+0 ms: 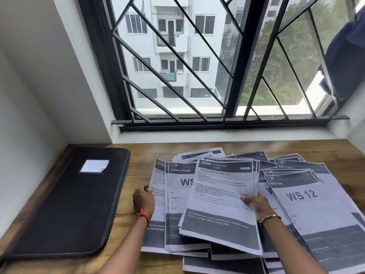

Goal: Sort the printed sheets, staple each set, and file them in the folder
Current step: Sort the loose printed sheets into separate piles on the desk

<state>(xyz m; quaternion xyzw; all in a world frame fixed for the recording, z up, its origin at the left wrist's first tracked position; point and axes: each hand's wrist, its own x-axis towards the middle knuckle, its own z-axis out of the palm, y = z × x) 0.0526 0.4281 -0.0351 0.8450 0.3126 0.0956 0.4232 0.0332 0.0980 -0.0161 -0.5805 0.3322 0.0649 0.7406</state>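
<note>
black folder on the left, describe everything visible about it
The black folder lies flat and closed on the wooden table, left of the printed sheets and apart from them. It looks like faux leather, with rounded corners and a raised border. A white lined label with a red corner mark sits on its cover. Nothing else touches it.

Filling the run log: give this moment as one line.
stage: sorting | right hand: grips 2930 sheet | left hand: at leftmost sheet edge | folder: closed

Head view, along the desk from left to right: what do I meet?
black folder → left hand → LIVING ROOM sheet → sheet 2930 → right hand → KITCHEN WS 12 sheet
</note>
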